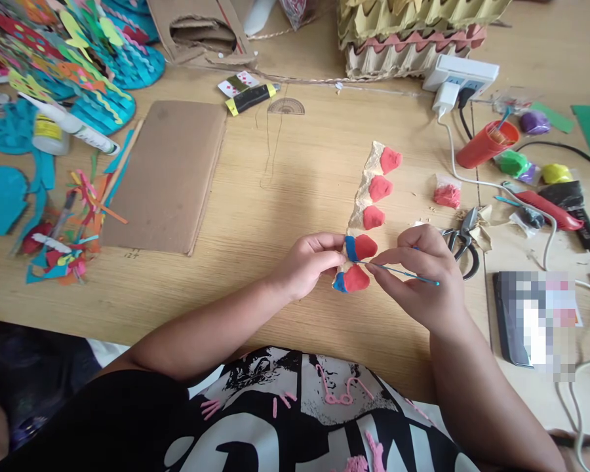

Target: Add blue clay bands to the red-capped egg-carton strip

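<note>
A strip cut from an egg carton (358,213) stands out from my fingers, with several cups along it. Red clay (381,189) covers one side of each cup, and blue clay (351,248) sits on the two cups nearest me. My left hand (309,262) pinches the strip by its left side near those blue patches. Between the thumb and fingers of my right hand (423,275) is a thin blue modelling stick (407,272); its tip touches or nearly touches the strip between the two near cups.
Scissors (465,239) lie beside my right hand, with clay packets, a red cup (489,144) and a power strip (465,73) beyond. A phone (516,321) is at the right. Cardboard (164,177), paper scraps and a glue bottle (86,128) lie left; egg trays (408,59) are stacked behind.
</note>
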Available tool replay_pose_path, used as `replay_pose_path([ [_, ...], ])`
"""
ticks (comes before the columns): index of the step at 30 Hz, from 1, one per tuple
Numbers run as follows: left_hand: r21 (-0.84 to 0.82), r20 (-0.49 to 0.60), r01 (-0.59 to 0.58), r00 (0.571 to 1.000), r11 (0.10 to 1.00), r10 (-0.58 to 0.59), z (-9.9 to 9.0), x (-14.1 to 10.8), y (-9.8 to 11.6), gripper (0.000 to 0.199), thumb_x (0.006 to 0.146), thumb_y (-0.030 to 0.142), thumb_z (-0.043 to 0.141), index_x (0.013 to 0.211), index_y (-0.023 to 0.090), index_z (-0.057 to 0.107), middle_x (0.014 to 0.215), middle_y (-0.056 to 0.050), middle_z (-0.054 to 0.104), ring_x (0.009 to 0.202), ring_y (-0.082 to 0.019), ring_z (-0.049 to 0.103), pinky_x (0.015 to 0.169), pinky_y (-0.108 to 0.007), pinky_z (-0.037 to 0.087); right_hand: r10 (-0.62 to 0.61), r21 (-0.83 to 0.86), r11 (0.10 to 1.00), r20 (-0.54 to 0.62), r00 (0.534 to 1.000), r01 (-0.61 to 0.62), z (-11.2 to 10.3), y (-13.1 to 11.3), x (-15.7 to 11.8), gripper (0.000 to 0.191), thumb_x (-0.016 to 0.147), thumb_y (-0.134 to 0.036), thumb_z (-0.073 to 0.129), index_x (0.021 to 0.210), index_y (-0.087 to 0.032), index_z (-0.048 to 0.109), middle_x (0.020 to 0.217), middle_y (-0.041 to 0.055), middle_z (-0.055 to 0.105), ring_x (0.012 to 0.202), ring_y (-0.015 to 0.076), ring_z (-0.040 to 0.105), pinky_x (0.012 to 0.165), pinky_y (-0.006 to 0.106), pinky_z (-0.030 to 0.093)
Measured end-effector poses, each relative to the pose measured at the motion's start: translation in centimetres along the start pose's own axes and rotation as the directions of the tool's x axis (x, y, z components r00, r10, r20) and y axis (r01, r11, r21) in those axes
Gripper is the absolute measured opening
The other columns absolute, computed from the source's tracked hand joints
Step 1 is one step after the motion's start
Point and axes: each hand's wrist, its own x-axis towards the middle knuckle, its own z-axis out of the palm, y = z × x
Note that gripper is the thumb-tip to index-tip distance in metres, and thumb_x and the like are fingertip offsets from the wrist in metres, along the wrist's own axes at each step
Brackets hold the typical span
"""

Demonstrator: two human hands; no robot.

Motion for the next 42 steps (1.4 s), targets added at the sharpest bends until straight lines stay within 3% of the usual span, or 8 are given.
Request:
replay_pose_path([
  [17, 0.0, 0.024, -0.021, 1.0, 1.0, 0.021, 0.06, 0.02, -0.01, 0.025, 0.07, 0.022, 0.074, 0.093, 0.016, 0.082, 0.082, -0.004, 0.077, 0.072, -0.012, 0.068, 0.065, -0.023, 0.055, -0.027, -0.071, 0.997, -0.002, 1.0, 0.026, 0.24, -0.17, -0.27, 0.009, 0.088, -0.019, 0.081, 0.091, -0.026, 0.075, 0.086, 0.0016, 0.056, 0.078, 0.018, 0.059, 0.072, 0.038, 0.041],
  [29, 0.022, -0.01, 0.003, 1.0, 1.0, -0.003, 0.1, -0.08, -0.17, 0.027, 0.068, 0.024, 0.076, 0.093, 0.015, 0.081, 0.081, -0.004, 0.077, 0.07, -0.012, 0.067, 0.064, -0.024, 0.054, -0.021, -0.017, 1.0, 0.001, 1.0, 0.021, 0.21, -0.4, -0.03, 0.011, 0.087, -0.018, 0.081, 0.089, -0.027, 0.075, 0.085, 0.0004, 0.054, 0.076, 0.0167, 0.058, 0.071, 0.038, 0.042],
  [42, 0.007, 0.034, -0.002, 0.999, 1.0, 0.002, 0.35, -0.15, -0.27, 0.026, 0.067, 0.02, 0.074, 0.091, 0.016, 0.082, 0.081, -0.003, 0.077, 0.07, -0.011, 0.067, 0.064, -0.022, 0.054, -0.024, -0.059, 0.998, 0.032, 0.999, 0.026, 0.3, -0.42, -0.42, 0.012, 0.088, -0.02, 0.081, 0.09, -0.027, 0.072, 0.087, 0.0008, 0.056, 0.078, 0.0176, 0.058, 0.074, 0.039, 0.041],
])
